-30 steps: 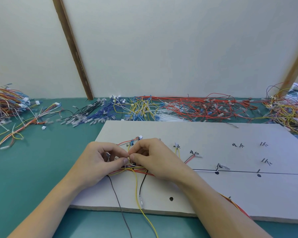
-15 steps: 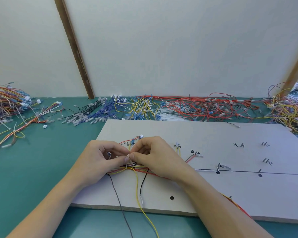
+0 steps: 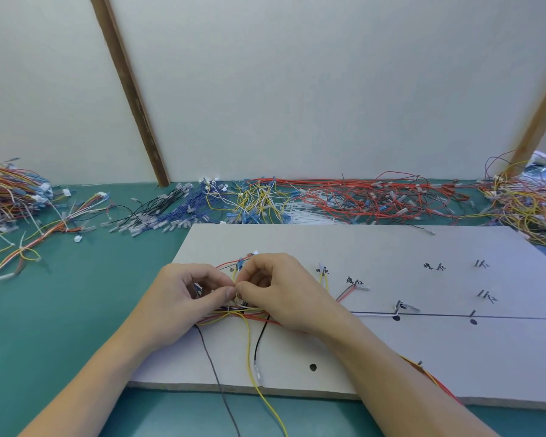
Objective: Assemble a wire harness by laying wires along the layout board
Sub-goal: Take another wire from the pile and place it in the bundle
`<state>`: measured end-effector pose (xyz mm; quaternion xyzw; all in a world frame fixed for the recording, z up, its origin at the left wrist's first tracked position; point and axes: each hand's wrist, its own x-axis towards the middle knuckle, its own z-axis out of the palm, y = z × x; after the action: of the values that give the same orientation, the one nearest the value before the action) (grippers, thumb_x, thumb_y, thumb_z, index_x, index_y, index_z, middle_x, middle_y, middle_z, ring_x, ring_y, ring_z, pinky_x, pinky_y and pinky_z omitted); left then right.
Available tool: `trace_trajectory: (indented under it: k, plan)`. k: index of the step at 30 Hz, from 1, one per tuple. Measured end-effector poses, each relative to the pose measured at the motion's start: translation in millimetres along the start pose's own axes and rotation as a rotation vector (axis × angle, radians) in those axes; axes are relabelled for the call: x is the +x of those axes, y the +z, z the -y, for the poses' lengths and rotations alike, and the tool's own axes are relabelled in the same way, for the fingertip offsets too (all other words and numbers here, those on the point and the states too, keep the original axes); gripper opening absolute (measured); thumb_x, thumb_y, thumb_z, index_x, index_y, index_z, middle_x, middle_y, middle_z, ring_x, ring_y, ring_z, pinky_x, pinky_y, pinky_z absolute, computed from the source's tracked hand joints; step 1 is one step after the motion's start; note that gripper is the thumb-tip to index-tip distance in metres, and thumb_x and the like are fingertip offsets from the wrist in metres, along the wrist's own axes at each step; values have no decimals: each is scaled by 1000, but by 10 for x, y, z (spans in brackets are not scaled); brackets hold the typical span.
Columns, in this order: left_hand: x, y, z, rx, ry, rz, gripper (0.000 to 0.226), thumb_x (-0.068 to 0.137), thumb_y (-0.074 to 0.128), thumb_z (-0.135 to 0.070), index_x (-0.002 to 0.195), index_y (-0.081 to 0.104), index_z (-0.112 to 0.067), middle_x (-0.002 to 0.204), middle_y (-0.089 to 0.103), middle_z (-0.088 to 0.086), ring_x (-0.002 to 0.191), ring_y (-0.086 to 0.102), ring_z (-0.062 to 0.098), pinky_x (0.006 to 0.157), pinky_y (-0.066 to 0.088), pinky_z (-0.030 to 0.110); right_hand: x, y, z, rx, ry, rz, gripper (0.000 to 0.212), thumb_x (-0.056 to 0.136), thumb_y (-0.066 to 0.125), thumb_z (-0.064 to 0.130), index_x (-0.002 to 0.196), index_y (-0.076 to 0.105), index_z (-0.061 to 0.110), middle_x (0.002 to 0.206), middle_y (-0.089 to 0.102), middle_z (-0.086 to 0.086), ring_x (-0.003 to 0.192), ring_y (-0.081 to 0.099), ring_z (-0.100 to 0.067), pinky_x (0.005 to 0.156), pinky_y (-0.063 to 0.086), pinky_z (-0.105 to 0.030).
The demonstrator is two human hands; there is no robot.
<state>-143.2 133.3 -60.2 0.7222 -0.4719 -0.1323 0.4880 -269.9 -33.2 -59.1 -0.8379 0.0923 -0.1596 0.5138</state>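
A plain pale wall (image 3: 328,89) rises behind the bench, crossed by two slanted brown wooden strips (image 3: 130,96). The bench top is a teal mat (image 3: 60,310), and along its far edge lie heaps of loose wires sorted by colour: black and blue (image 3: 171,212), yellow (image 3: 259,200), red (image 3: 375,197), with mixed tangles at the far left (image 3: 10,193) and far right (image 3: 530,203). On the mat lies the grey layout board (image 3: 423,357), marked with a black line, dots and small handwritten labels. Over its left part, the left hand (image 3: 183,304) and right hand (image 3: 284,294) meet with curled fingers, thumb tips touching, both pinching the wire bundle (image 3: 234,313) of red, yellow and black strands that lies on the board beneath them. What exactly sits between the fingertips is too small to tell. A yellow wire (image 3: 252,367) and a grey wire (image 3: 215,370) trail off the board's near edge.
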Motion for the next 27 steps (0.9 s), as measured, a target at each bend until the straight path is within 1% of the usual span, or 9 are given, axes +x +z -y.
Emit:
trace_trajectory:
  k: [3,5,8,11,13,16,20,24,27]
  plan:
    - [7,5,-5,12,-14,-4,17,91,79,-15,83,79,-30,74,77,0,47,45,-2,47,33,8,-2,-3,21,-53,-54,-2,8,86,67,14,83,71,20,71,70,7,64,60,-2,60,48,-19]
    - [14,12,-10,6,-24,-1,18,91,78,-14,82,79,-29,72,76,0,47,45,-2,47,33,8,-5,-16,34,-57,-56,4,8,86,66,13,83,70,19,69,68,10,63,59,-1,59,46,-16]
    - [18,22,-15,9,-25,14,19,92,77,-13,82,78,-29,70,74,0,48,45,-1,48,34,9,-11,-19,39,-51,-48,4,6,84,66,15,81,70,18,68,67,10,62,58,-2,58,46,-19]
    - [12,27,-34,17,-18,35,14,91,77,-18,81,77,-27,68,71,-1,48,43,1,49,34,11,-12,-9,47,-58,-49,7,5,83,67,15,81,70,18,70,68,6,63,58,-4,60,48,-24]
    - [9,29,-40,25,-9,40,18,92,76,-12,80,76,-25,66,69,-2,47,41,2,48,33,10,-6,-8,51,-59,-46,10,5,83,67,15,81,70,18,71,69,3,64,57,-5,61,48,-27]
    - [-1,31,-51,20,-2,38,24,92,75,-4,78,75,-24,63,66,-4,47,41,2,49,33,10,-5,-7,54,-52,-25,16,4,82,67,15,80,70,18,69,65,8,63,55,-4,60,46,-24]
    - [-8,40,-77,45,32,43,10,85,75,-19,76,74,-24,62,62,-8,49,41,3,50,34,10,-6,11,55,-65,-13,11,3,84,66,17,81,67,19,68,62,11,61,53,-3,58,44,-21]
    - [8,30,-55,71,31,51,8,84,74,-19,76,72,-21,62,60,-9,52,42,3,52,35,11,-3,16,59,-68,-16,-11,5,87,62,16,84,66,17,71,63,10,62,53,-3,60,43,-20]
    - [1,27,-48,71,30,43,5,84,74,-21,80,76,-24,62,61,-11,51,42,3,52,34,10,-2,12,57,-41,-19,-12,6,88,61,15,87,67,16,75,67,5,64,55,-5,61,45,-22]
